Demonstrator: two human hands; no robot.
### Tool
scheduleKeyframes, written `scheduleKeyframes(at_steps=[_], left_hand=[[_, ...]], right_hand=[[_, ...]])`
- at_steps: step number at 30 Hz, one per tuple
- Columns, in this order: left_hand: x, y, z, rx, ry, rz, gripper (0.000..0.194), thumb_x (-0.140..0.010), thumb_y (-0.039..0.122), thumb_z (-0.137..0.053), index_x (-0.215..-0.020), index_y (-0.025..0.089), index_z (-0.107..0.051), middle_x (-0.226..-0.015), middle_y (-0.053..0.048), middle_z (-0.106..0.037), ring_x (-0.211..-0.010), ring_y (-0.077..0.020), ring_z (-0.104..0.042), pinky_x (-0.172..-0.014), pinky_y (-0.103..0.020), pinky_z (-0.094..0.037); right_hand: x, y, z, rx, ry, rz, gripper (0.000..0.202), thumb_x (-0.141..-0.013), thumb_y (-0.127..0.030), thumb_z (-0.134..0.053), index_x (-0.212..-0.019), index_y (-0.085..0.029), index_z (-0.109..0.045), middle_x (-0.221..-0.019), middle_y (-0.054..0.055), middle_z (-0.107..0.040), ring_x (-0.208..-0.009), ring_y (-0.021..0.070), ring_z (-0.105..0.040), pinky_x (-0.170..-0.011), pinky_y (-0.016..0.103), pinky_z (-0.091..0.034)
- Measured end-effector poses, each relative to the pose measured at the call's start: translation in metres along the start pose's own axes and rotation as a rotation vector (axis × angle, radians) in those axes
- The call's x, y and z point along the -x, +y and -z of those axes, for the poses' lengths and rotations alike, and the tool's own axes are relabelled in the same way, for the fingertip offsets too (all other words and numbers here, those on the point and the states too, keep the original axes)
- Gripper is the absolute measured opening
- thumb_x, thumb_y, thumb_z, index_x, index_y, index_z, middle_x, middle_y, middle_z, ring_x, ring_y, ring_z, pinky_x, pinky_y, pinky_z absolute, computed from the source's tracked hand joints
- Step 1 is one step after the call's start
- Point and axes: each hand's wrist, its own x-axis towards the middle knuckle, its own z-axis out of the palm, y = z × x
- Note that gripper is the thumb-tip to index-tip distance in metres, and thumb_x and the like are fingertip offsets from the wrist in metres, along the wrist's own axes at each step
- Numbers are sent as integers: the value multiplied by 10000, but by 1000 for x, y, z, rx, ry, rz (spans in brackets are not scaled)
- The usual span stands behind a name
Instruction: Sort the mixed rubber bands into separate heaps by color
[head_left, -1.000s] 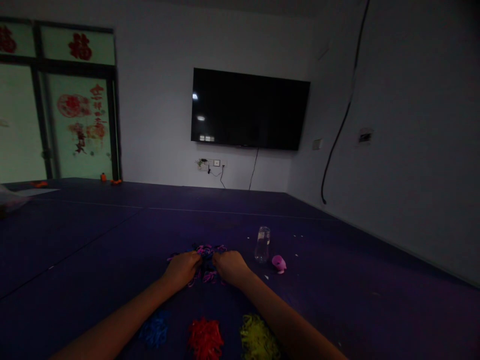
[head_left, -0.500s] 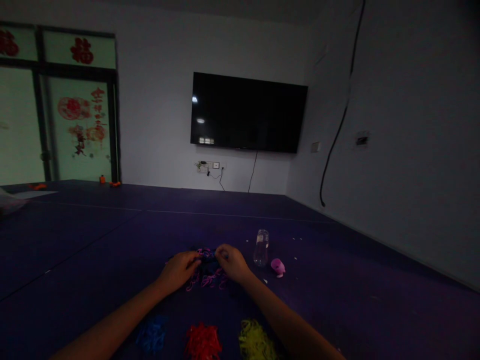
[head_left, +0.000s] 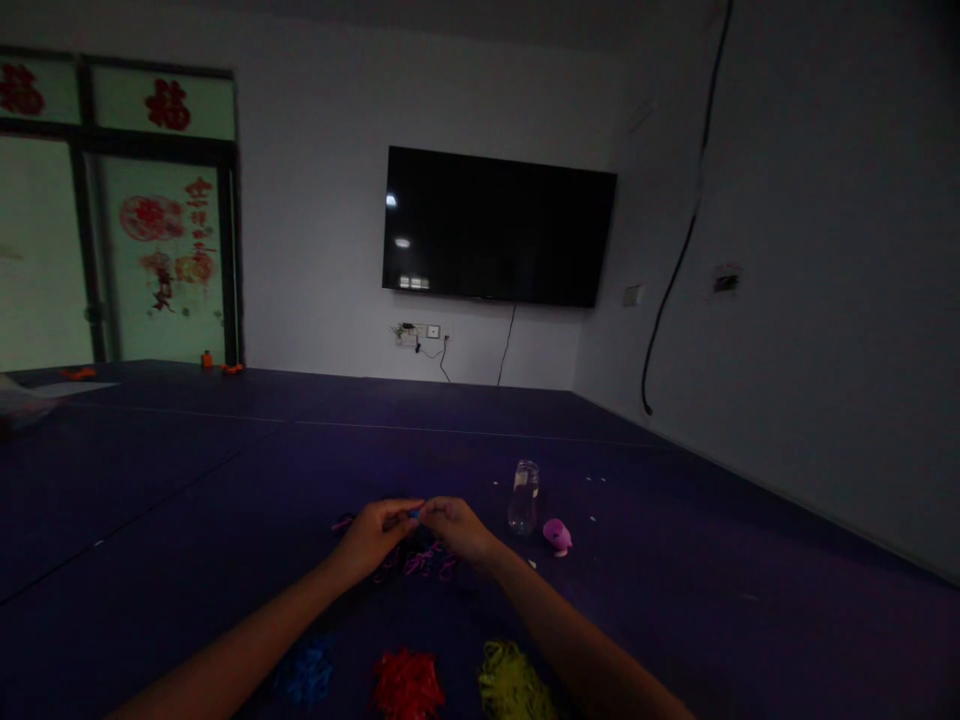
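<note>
My left hand [head_left: 377, 532] and my right hand [head_left: 459, 527] meet at the fingertips, both pinching a small blue rubber band [head_left: 414, 513]. Under and just before them lies a loose heap of pink and dark rubber bands [head_left: 424, 560], partly covered by my hands. Nearer to me are a blue pile of bands [head_left: 307, 670], a red pile [head_left: 409, 685] and a yellow pile [head_left: 514, 682]. The blue pile is dim and partly behind my left forearm.
A clear bottle [head_left: 523, 497] stands right of my right hand, beside a pink cap-like piece [head_left: 557, 536]. Small white scraps dot the purple surface [head_left: 675, 560]. A television [head_left: 499, 228] hangs on the far wall; a black cable [head_left: 675, 270] hangs at right.
My hands have come together over the heap, and a blue band now shows between their fingertips. Before, they were apart, with fingers in the heap.
</note>
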Motion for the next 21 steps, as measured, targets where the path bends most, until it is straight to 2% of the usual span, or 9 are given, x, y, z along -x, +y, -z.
scheduleKeyframes(at_steps=[2, 4, 9, 13, 15, 17, 19, 21], left_hand=[[1, 2, 1, -21, 0, -12, 292, -752, 282, -540, -991, 167, -662, -992, -63, -685, -899, -212, -614, -806, -332, -459], [3, 4, 2, -46, 6, 7, 249, -745, 286, -550, -915, 170, -690, -961, -58, -699, -884, -220, -627, -803, -333, -469], [5, 8, 4, -90, 89, 27, 214, -736, 312, -558, -785, 159, -699, -837, -58, -721, -755, -207, -645, -715, -303, -485], [4, 5, 3, -1, 139, 77, 236, -718, 352, -564, -716, 145, -677, -731, -55, -707, -655, -177, -617, -601, -256, -459], [5, 5, 1, 65, 147, 141, 265, -712, 383, -560, -707, 138, -662, -664, -39, -681, -544, -137, -563, -493, -221, -407], [6, 6, -1, 141, 148, 213, 292, -697, 410, -563, -703, 129, -645, -600, -15, -640, -427, -87, -449, -401, -194, -310], [7, 7, -2, 224, 139, 260, 316, -673, 434, -579, -698, 123, -627, -558, 8, -594, -376, -55, -338, -368, -185, -226], [7, 9, -2, 293, 124, 279, 338, -648, 459, -600, -694, 124, -614, -522, 29, -547, -371, -45, -286, -364, -184, -188]], right_hand=[[2, 1, -3, 13, -22, 15, 178, -742, -330, -556, -688, -163, -585, -455, -74, -386, -413, 55, -315, -403, 168, -245], [3, 2, -4, 2, -44, 19, 194, -738, -343, -563, -691, -156, -589, -445, -79, -376, -404, 51, -301, -399, 170, -237], [4, 7, -1, -19, -55, 6, 238, -725, -377, -576, -741, -142, -616, -433, -83, -377, -381, 46, -286, -391, 173, -221], [2, 11, 1, 72, -14, 133, 219, -640, -284, -664, -808, -145, -648, -467, -77, -428, -434, 55, -352, -448, 180, -278], [1, 13, 0, 164, 39, 180, 229, -600, -245, -693, -807, -155, -658, -475, -80, -427, -455, 61, -365, -471, 183, -289], [1, 14, -2, 254, 120, 209, 208, -594, -252, -703, -779, -164, -667, -492, -72, -438, -479, 69, -382, -479, 184, -294], [1, 14, -3, 319, 175, 248, 182, -615, -293, -697, -750, -172, -676, -515, -59, -459, -504, 78, -402, -485, 186, -298], [1, 14, -4, 358, 187, 291, 165, -646, -323, -677, -725, -178, -681, -525, -53, -469, -516, 82, -411, -490, 188, -297]])
